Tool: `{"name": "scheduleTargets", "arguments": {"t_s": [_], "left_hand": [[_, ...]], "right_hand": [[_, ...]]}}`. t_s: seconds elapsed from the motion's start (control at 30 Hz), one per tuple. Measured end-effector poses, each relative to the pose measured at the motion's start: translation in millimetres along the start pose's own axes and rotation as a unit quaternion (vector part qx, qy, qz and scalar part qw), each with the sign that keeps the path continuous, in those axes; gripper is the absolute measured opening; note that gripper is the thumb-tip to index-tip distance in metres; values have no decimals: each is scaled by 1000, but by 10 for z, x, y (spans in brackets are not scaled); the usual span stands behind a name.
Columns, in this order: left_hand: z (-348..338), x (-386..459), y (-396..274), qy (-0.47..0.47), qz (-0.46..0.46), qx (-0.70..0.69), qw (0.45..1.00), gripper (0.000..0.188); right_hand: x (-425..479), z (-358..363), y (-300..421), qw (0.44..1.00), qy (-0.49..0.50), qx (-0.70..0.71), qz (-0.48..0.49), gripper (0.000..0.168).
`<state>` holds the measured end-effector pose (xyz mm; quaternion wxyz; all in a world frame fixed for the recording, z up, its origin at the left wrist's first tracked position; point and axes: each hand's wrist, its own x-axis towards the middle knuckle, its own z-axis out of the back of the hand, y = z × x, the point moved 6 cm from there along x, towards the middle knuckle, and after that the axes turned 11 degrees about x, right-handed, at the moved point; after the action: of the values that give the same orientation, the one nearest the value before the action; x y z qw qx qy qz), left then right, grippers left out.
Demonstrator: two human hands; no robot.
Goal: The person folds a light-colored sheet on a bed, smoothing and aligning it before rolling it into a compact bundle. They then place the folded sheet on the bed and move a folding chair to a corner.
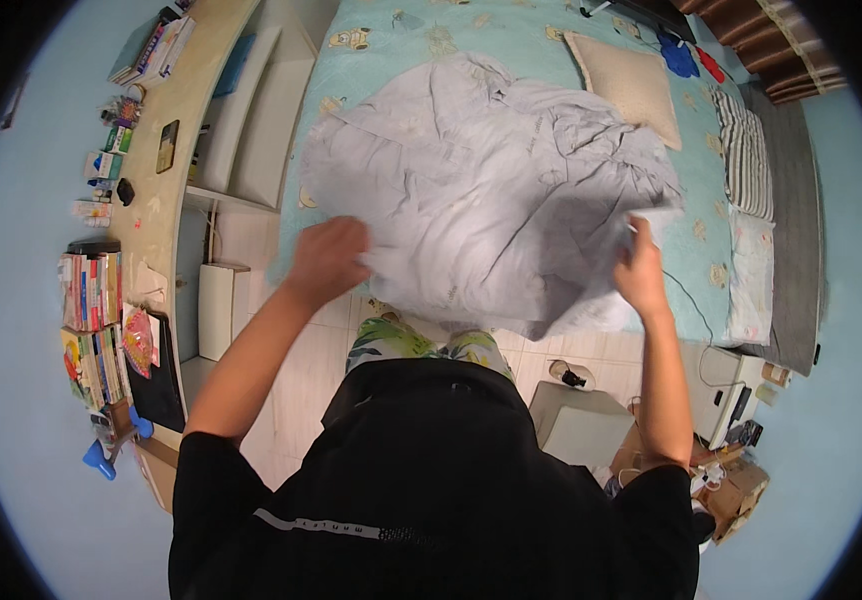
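A pale grey quilt or duvet cover [468,180] lies rumpled over the near part of a bed with a light green patterned sheet [386,37]. My left hand [331,251], somewhat blurred, is closed on the quilt's near left edge. On the other side my right hand [639,262] grips its right edge, with a fold raised between thumb and fingers. Between the hands the near edge hangs over the bed's side, close to my knees. Beyond the quilt at the upper right rests a beige pillow [626,82].
Left of the bed stands a long wooden desk [153,225] with books [93,292] and a phone [168,146]. A striped pillow [746,157] lies at the bed's right end. A grey stool [581,420] and a white cabinet [723,390] stand at the lower right.
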<state>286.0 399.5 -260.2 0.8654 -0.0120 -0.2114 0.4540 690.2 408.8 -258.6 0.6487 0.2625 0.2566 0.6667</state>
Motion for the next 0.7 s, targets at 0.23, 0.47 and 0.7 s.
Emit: {"name": "scheduleTargets", "arguments": {"t_s": [0.23, 0.47, 0.7], "left_hand": [[337, 507, -491, 37, -203, -185, 961, 19], [732, 586, -341, -110, -266, -229, 930, 24], [609, 711, -299, -26, -270, -216, 938, 22]], "right_hand": [[205, -845, 1945, 976, 108, 172, 84, 37], [127, -1194, 2348, 943, 145, 282, 101, 43], [141, -1362, 1721, 906, 69, 418, 21, 36]]}}
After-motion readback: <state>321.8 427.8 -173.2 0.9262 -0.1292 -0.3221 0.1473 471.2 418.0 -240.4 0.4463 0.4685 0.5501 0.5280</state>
